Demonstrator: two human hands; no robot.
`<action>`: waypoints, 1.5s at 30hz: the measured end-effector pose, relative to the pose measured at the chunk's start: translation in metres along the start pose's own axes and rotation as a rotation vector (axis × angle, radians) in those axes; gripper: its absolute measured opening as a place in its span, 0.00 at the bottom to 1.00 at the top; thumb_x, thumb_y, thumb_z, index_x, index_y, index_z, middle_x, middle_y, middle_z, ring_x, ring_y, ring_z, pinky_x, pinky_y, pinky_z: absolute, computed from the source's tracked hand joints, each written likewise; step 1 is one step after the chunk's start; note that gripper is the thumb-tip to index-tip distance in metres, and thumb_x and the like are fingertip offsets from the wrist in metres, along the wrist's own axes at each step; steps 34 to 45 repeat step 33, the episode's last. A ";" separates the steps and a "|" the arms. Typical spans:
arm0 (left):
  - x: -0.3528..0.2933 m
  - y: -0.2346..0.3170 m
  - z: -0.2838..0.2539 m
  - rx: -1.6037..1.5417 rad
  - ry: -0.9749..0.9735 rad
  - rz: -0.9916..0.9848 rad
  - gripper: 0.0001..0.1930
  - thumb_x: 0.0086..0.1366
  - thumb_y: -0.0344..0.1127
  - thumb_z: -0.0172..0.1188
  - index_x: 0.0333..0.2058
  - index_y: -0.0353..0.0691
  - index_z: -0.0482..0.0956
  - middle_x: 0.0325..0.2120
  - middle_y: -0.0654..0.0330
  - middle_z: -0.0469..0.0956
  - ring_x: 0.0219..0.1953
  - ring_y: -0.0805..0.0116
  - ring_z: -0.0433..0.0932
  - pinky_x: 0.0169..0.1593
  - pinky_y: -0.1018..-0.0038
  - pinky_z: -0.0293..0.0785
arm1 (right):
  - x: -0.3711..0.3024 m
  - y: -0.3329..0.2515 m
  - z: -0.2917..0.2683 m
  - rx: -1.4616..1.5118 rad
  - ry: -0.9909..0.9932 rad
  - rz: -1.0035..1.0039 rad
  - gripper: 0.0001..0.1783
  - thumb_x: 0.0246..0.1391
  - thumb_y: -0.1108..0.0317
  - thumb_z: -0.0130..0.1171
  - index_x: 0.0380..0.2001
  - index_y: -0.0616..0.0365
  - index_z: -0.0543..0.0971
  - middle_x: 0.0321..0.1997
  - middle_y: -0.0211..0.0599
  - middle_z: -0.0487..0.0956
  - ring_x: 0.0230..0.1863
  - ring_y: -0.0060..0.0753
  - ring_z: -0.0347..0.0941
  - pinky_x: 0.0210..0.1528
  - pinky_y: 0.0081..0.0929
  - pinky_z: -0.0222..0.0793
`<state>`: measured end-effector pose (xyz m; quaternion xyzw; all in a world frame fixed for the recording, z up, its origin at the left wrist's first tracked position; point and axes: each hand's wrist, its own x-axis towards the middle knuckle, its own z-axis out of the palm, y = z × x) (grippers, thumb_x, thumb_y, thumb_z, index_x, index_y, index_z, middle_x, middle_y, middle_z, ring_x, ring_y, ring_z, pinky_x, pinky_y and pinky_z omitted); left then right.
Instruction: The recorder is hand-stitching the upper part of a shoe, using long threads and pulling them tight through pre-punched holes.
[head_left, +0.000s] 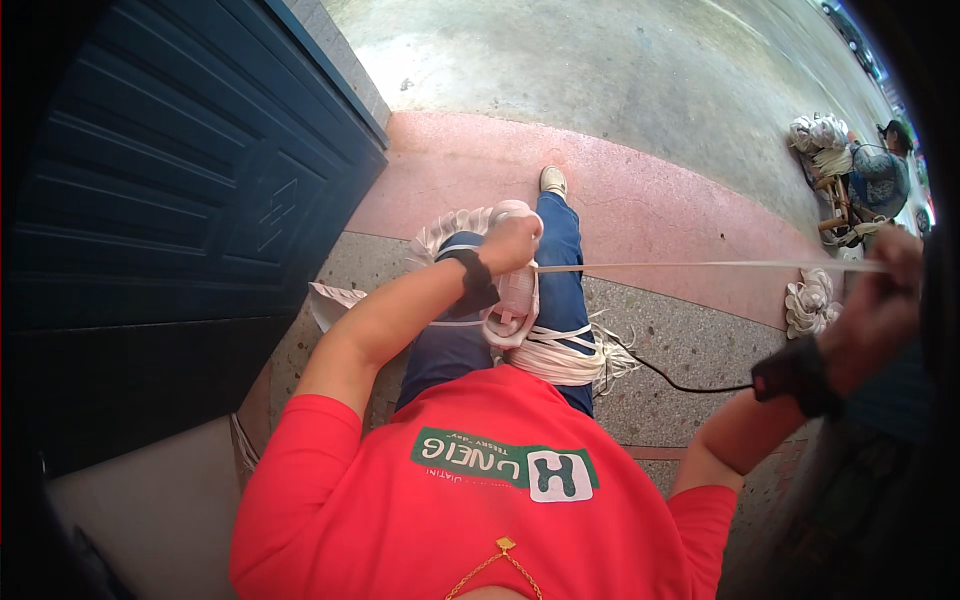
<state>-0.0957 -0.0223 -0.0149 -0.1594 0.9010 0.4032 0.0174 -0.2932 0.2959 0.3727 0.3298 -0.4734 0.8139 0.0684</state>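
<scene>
A flat white strap (pixel 700 265) was stretched taut from the left hand (pixel 510 243), its grip clenched on it above the lap, to the right hand (pixel 880 300), likewise clenched. White coils (pixel 555 350) were piled on the thigh; another bundle (pixel 810 303) lay on the floor (pixel 680 350).

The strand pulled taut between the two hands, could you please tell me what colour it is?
White, or off-white; the strand shows best in the head view, stretched level from the left hand to the right hand.
</scene>
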 end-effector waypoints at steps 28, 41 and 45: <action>-0.056 -0.012 -0.060 -0.652 -0.127 -0.340 0.23 0.66 0.32 0.63 0.60 0.35 0.73 0.28 0.62 0.79 0.27 0.77 0.75 0.30 0.80 0.70 | -0.339 0.293 0.085 -0.925 -1.121 0.327 0.03 0.55 0.73 0.54 0.29 0.59 0.76 0.32 0.50 0.80 0.31 0.47 0.81 0.31 0.41 0.77; -0.067 -0.011 -0.065 -0.700 -0.109 -0.451 0.23 0.67 0.33 0.62 0.59 0.35 0.73 0.28 0.62 0.79 0.25 0.77 0.72 0.25 0.80 0.66 | -0.154 0.134 0.123 0.475 -0.191 1.338 0.16 0.69 0.64 0.50 0.25 0.53 0.68 0.21 0.27 0.68 0.18 0.19 0.65 0.18 0.24 0.58; -0.067 -0.011 -0.065 -0.700 -0.109 -0.451 0.23 0.67 0.33 0.62 0.59 0.35 0.73 0.28 0.62 0.79 0.25 0.77 0.72 0.25 0.80 0.66 | -0.154 0.134 0.123 0.475 -0.191 1.338 0.16 0.69 0.64 0.50 0.25 0.53 0.68 0.21 0.27 0.68 0.18 0.19 0.65 0.18 0.24 0.58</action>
